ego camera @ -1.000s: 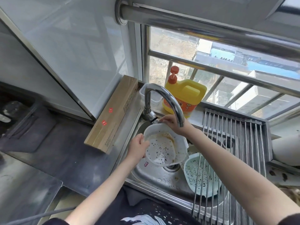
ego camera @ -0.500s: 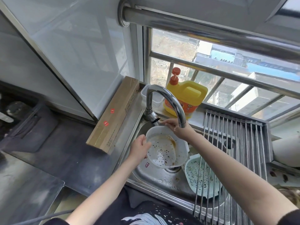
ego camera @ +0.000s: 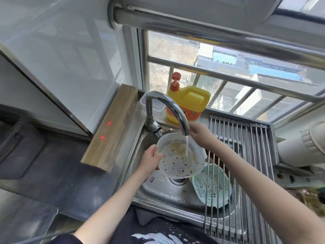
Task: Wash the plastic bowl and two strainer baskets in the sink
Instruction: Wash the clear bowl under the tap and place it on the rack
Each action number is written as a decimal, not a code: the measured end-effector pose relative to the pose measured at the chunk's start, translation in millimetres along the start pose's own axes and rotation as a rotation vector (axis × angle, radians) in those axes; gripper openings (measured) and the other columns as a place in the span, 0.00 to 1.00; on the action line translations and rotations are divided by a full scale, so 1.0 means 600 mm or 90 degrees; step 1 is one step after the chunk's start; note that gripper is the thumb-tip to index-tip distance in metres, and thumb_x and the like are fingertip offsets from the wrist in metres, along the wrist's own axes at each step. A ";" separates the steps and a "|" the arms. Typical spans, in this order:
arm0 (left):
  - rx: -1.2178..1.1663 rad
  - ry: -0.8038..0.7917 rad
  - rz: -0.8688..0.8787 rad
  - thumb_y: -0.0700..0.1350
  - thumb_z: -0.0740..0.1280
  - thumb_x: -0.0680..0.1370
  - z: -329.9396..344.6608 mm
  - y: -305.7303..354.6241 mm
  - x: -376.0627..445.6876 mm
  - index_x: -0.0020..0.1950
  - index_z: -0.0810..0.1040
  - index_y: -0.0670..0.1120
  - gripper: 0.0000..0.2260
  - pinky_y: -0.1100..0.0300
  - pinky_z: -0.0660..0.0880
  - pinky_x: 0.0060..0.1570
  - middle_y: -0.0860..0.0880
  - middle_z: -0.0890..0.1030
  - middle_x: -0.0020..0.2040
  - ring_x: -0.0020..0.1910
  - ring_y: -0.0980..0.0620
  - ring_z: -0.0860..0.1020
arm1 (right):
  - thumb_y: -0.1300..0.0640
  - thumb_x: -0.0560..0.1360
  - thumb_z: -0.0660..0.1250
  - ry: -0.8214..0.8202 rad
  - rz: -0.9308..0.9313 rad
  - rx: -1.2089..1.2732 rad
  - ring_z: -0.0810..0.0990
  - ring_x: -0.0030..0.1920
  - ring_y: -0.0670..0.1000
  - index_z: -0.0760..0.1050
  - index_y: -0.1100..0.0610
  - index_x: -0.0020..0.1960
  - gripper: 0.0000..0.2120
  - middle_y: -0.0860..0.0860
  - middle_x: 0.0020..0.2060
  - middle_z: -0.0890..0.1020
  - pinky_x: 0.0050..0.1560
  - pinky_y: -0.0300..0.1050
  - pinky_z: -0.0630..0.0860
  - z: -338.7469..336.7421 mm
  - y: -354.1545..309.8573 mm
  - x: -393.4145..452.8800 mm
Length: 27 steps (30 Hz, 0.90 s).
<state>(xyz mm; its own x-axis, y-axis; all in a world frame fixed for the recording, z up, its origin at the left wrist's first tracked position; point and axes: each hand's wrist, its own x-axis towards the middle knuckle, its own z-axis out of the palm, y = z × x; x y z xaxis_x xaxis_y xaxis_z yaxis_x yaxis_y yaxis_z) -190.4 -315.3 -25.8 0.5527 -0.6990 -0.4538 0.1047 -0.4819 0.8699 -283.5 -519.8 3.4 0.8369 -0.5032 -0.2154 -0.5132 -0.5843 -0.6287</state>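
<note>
We hold the plastic bowl (ego camera: 179,158) tilted over the sink (ego camera: 158,191), water from the faucet (ego camera: 168,108) falling into it; our left hand (ego camera: 150,160) has its grip curled round the near rim, thumb inside; our right hand (ego camera: 199,132) is up at the far rim behind the spout, and we cannot tell how far its grip is closed; one green strainer basket (ego camera: 212,184) lies in the basin under the drying rack (ego camera: 246,155). We judge the bowl light, thin and slightly flexible, greasy and slippery when wet; best held at the rim with both hands.
</note>
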 end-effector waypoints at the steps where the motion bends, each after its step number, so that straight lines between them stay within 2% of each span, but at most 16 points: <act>1: -0.007 -0.013 -0.002 0.41 0.62 0.79 0.006 0.002 0.001 0.39 0.63 0.55 0.13 0.73 0.68 0.30 0.57 0.65 0.40 0.35 0.62 0.64 | 0.60 0.80 0.59 0.034 0.006 0.023 0.79 0.55 0.51 0.77 0.55 0.62 0.13 0.51 0.56 0.82 0.57 0.50 0.75 -0.011 0.002 -0.016; 3: -0.015 -0.025 0.003 0.39 0.61 0.79 0.014 0.003 0.003 0.39 0.63 0.55 0.13 0.77 0.67 0.27 0.56 0.65 0.40 0.35 0.63 0.63 | 0.55 0.80 0.59 0.071 0.051 0.043 0.79 0.53 0.50 0.76 0.54 0.63 0.14 0.51 0.56 0.82 0.55 0.49 0.77 -0.027 0.008 -0.050; 6: -0.006 -0.014 0.030 0.37 0.60 0.77 0.023 0.008 0.008 0.39 0.63 0.49 0.11 0.73 0.67 0.26 0.54 0.62 0.36 0.34 0.58 0.62 | 0.51 0.80 0.61 0.071 0.127 0.050 0.80 0.51 0.49 0.73 0.52 0.66 0.16 0.50 0.56 0.81 0.53 0.49 0.78 -0.023 0.022 -0.094; 9: 0.000 0.007 0.064 0.35 0.61 0.75 0.023 0.022 0.015 0.37 0.61 0.46 0.12 0.68 0.64 0.29 0.51 0.59 0.34 0.34 0.54 0.61 | 0.55 0.79 0.61 0.103 0.132 0.057 0.76 0.60 0.51 0.69 0.54 0.69 0.18 0.50 0.63 0.77 0.59 0.47 0.74 -0.001 0.030 -0.112; 13: 0.024 0.053 0.073 0.35 0.62 0.73 0.016 0.024 0.025 0.35 0.60 0.47 0.13 0.58 0.56 0.33 0.51 0.59 0.32 0.31 0.54 0.57 | 0.59 0.80 0.58 0.166 0.124 0.085 0.77 0.58 0.52 0.68 0.52 0.70 0.18 0.51 0.62 0.78 0.56 0.45 0.73 0.020 0.025 -0.120; 15: 0.048 0.074 0.051 0.37 0.63 0.73 0.011 0.013 0.032 0.34 0.60 0.47 0.14 0.57 0.57 0.34 0.51 0.60 0.31 0.31 0.53 0.59 | 0.59 0.81 0.57 0.195 0.095 0.094 0.76 0.60 0.50 0.68 0.54 0.71 0.19 0.50 0.63 0.78 0.58 0.42 0.70 0.024 0.012 -0.121; 17: 0.052 0.073 0.017 0.39 0.65 0.73 0.006 -0.001 0.037 0.34 0.60 0.48 0.15 0.56 0.60 0.34 0.50 0.63 0.31 0.32 0.51 0.63 | 0.59 0.81 0.58 0.217 0.073 0.105 0.77 0.52 0.42 0.69 0.55 0.70 0.18 0.48 0.55 0.80 0.56 0.41 0.70 0.027 0.001 -0.120; 19: 0.055 0.055 -0.018 0.43 0.67 0.74 0.006 -0.010 0.040 0.35 0.63 0.47 0.14 0.56 0.65 0.33 0.48 0.67 0.32 0.33 0.50 0.67 | 0.59 0.80 0.59 0.222 0.058 0.113 0.72 0.43 0.33 0.70 0.54 0.70 0.18 0.44 0.47 0.77 0.51 0.41 0.70 0.030 -0.002 -0.121; 20: 0.068 0.041 -0.032 0.45 0.68 0.74 0.007 -0.014 0.043 0.36 0.66 0.46 0.12 0.57 0.67 0.33 0.47 0.69 0.33 0.34 0.50 0.69 | 0.59 0.80 0.60 0.226 0.062 0.114 0.73 0.44 0.36 0.70 0.54 0.70 0.18 0.46 0.49 0.78 0.51 0.42 0.72 0.031 0.001 -0.120; 22: 0.079 0.008 -0.057 0.46 0.66 0.75 0.015 -0.014 0.045 0.40 0.71 0.45 0.08 0.59 0.70 0.30 0.47 0.74 0.36 0.33 0.50 0.72 | 0.59 0.79 0.60 0.236 0.096 0.114 0.77 0.53 0.46 0.70 0.55 0.70 0.19 0.52 0.57 0.79 0.55 0.44 0.73 0.031 0.009 -0.120; 24: 0.065 -0.003 -0.069 0.42 0.64 0.76 0.024 -0.011 0.044 0.44 0.74 0.44 0.03 0.60 0.69 0.27 0.46 0.75 0.38 0.30 0.51 0.71 | 0.60 0.79 0.62 0.231 0.142 0.099 0.74 0.58 0.51 0.70 0.54 0.70 0.19 0.55 0.60 0.75 0.57 0.43 0.70 0.033 0.017 -0.127; 25: 0.063 -0.001 -0.073 0.41 0.63 0.76 0.028 -0.010 0.044 0.47 0.75 0.42 0.04 0.60 0.69 0.27 0.45 0.75 0.39 0.29 0.51 0.71 | 0.61 0.77 0.64 0.247 0.143 0.036 0.72 0.58 0.53 0.71 0.54 0.69 0.20 0.56 0.60 0.73 0.58 0.45 0.70 0.037 0.020 -0.133; 27: 0.076 0.004 -0.069 0.40 0.63 0.75 0.032 -0.010 0.045 0.50 0.74 0.38 0.07 0.59 0.68 0.29 0.44 0.74 0.40 0.29 0.50 0.71 | 0.68 0.71 0.68 0.296 0.056 -0.170 0.73 0.56 0.59 0.77 0.58 0.61 0.19 0.59 0.57 0.75 0.55 0.53 0.74 0.050 0.022 -0.146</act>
<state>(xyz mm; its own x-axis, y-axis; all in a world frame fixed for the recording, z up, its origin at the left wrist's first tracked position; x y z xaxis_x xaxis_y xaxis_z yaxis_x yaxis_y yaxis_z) -192.1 -341.4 -46.9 0.5493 -0.6357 -0.5424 0.0658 -0.6142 0.7864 -357.8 -464.2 -8.3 0.6465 -0.7513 0.1327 -0.6593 -0.6376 -0.3985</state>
